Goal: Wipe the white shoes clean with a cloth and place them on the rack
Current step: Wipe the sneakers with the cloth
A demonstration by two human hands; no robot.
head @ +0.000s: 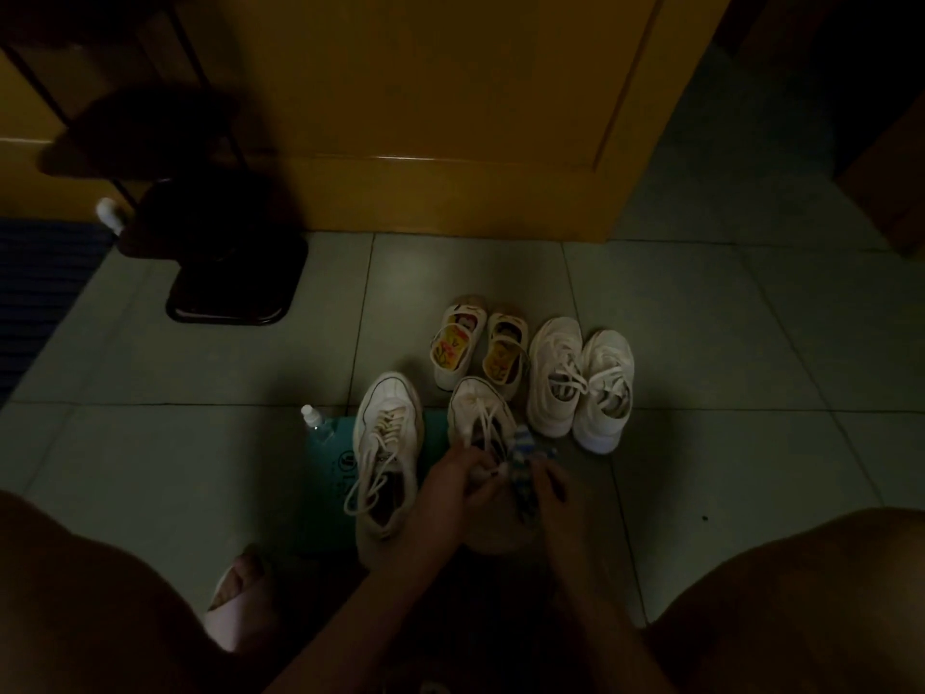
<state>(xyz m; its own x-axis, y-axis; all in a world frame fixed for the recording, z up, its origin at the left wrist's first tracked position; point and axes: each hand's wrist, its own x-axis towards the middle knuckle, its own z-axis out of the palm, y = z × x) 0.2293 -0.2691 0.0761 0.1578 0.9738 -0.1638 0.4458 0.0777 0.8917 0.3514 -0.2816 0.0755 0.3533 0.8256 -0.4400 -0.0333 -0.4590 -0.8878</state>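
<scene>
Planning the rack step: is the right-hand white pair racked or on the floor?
On the floor: the white pair stands soles-down on bare tiles.

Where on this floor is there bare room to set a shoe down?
Bare tile lies between the bottle and the rack, and right of the right-hand pair. The middle is crowded: three pairs sit close, and the left hand holds a shoe while the right hand holds the cloth.
</scene>
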